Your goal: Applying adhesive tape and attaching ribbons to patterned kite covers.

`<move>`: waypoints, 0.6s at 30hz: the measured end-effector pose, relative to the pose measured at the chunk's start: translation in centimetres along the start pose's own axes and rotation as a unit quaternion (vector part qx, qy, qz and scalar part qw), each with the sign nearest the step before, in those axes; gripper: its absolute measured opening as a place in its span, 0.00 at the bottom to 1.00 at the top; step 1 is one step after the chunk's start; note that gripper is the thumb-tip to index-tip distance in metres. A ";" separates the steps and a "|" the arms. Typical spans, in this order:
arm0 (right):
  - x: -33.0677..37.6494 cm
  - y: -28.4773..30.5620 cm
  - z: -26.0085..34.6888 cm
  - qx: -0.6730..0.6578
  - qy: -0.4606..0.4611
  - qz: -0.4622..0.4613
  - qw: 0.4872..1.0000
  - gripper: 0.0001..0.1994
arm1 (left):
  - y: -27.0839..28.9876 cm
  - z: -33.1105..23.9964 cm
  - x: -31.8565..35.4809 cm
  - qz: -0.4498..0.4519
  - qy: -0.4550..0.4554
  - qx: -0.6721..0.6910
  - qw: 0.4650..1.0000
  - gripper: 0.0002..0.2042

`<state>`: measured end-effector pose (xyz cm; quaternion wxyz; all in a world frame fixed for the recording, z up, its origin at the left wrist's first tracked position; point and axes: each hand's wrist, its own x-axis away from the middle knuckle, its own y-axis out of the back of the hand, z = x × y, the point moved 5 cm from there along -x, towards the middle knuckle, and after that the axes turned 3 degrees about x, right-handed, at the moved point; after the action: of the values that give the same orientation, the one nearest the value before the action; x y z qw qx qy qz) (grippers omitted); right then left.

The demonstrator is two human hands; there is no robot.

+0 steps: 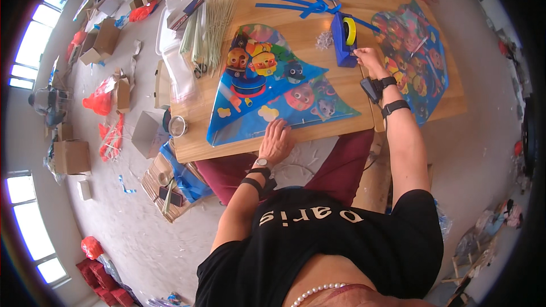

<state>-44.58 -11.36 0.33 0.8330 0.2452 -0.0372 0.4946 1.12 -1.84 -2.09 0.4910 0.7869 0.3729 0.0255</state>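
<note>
Wood table (196, 146) w/ kites (267, 88), tape dispenser (343, 40), sticks (216, 25)

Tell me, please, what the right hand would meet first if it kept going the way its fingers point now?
The right hand points at the blue tape dispenser with its yellow roll, and its fingertips seem already at the dispenser's base. That comes first, though depth is hard to judge.

Blue cartoon-printed kite (273, 88) lies flat on the table, its near edge at the table's front. Blue tape dispenser (343, 40) with yellow roll stands upright beyond it.
</note>
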 end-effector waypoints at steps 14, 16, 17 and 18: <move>2.7 -0.8 -1.7 -0.179 0.053 0.099 0.977 0.09 | 0.9 -0.4 0.0 -0.015 -0.016 -0.007 1.000 0.25; 2.0 -0.9 -2.3 -0.127 0.025 0.057 0.990 0.08 | 0.8 -0.5 -0.1 -0.012 -0.016 -0.003 1.000 0.24; 1.8 -0.8 -2.7 -0.073 -0.002 0.015 0.997 0.08 | 0.8 -0.5 -0.2 -0.010 -0.016 -0.003 1.000 0.24; 1.7 -0.9 -2.9 -0.073 -0.003 0.014 0.997 0.08 | 0.7 -0.5 -0.4 -0.007 -0.013 -0.006 1.000 0.24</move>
<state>-43.50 -9.00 -1.99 0.8414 0.1845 -0.0799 0.5016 1.06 -1.82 -1.10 0.5009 0.7813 0.3720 0.0142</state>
